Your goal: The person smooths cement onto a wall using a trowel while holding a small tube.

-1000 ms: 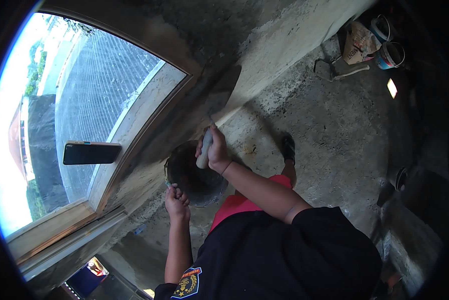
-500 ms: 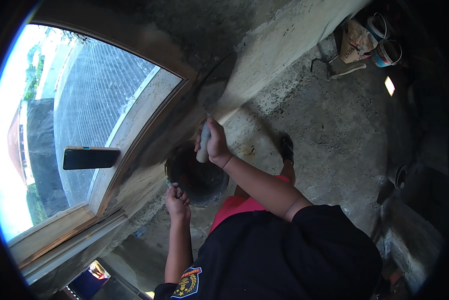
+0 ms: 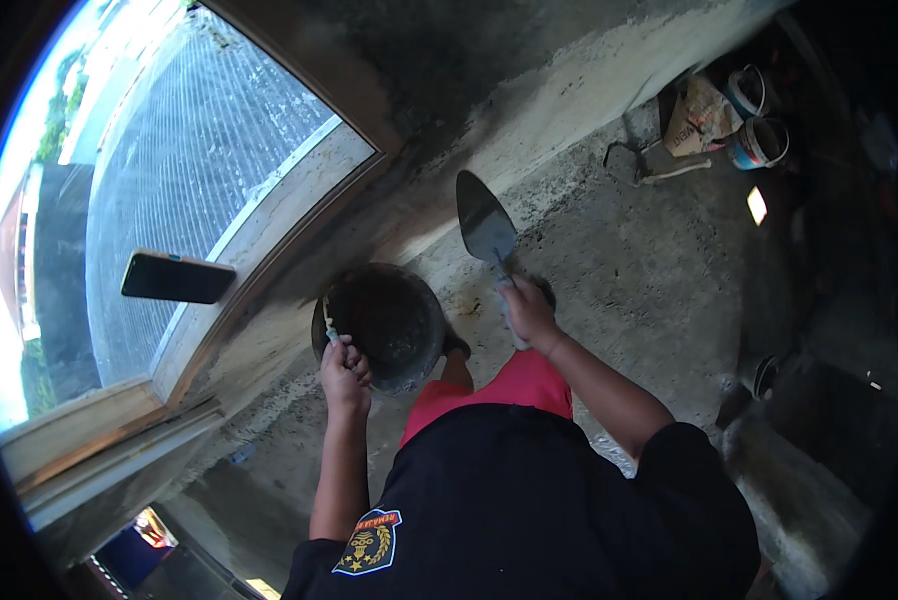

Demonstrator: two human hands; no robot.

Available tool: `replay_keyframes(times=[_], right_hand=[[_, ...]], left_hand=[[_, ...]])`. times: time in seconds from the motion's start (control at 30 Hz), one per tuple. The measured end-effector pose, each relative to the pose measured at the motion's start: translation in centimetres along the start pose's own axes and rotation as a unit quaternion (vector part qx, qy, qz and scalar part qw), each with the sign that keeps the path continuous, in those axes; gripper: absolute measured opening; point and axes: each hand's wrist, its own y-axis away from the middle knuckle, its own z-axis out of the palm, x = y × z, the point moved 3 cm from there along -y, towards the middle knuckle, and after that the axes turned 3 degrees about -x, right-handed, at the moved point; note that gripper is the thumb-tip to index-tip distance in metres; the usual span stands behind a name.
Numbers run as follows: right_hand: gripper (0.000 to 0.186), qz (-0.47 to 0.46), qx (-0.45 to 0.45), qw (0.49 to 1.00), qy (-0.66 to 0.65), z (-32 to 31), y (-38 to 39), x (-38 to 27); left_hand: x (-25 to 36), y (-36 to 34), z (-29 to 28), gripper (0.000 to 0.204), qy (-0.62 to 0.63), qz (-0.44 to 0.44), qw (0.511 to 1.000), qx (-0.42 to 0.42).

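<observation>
In my right hand is a pointed trowel, its fingers wrapped round the grey handle. The broad, leaf-shaped blade points away from me, over the floor by the wall foot. My left hand is closed on the light-coloured handle at the left rim of a round black bucket. Dark shadow fills the bucket, so I cannot make out how much is in it. Its near side hangs close to my legs.
A phone stands out by the window frame on the left. Along the rough plastered wall, at the far right, are a paper sack, two pails and a hoe-like tool. Rough concrete floor lies to the right.
My right hand has moved right and nearer, away from the wall and bucket, bringing the trowel blade into plain view. The left hand keeps its hold, shifted slightly left with the bucket.
</observation>
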Motion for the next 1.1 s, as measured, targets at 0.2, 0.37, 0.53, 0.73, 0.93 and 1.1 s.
replay_keyframes(times=[0.2,0.37,0.53,0.73,0.93,1.1], right_hand=[[0.033,-0.15,-0.101,0.914,0.364,-9.2,4.3,-6.1],[0.041,-0.149,-0.199,0.825,0.507,-12.8,3.7,-12.0],[0.032,-0.2,-0.212,0.765,0.574,-13.0,2.1,-15.1],[0.015,-0.379,-0.208,0.608,0.666,-11.1,-0.9,-18.5],[0.007,-0.409,-0.232,0.504,0.725,-7.0,-3.3,-17.1],[0.01,-0.377,-0.232,0.462,0.769,-5.0,-4.7,-15.0]], left_hand=[[-0.4,1.3,4.6,0.021,0.012,-0.004,1.0,-0.019],[-1.0,2.9,9.4,0.02,0.016,0.013,0.999,-0.043],[-1.5,4.4,13.4,0.02,0.035,0.023,0.997,-0.067],[-0.6,5.6,18.6,0.02,0.035,0.021,0.992,-0.12],[0.5,6.2,21.9,0.021,0.024,0.035,0.986,-0.161],[1.5,5.9,23.0,0.022,0.014,0.037,0.984,-0.176]])
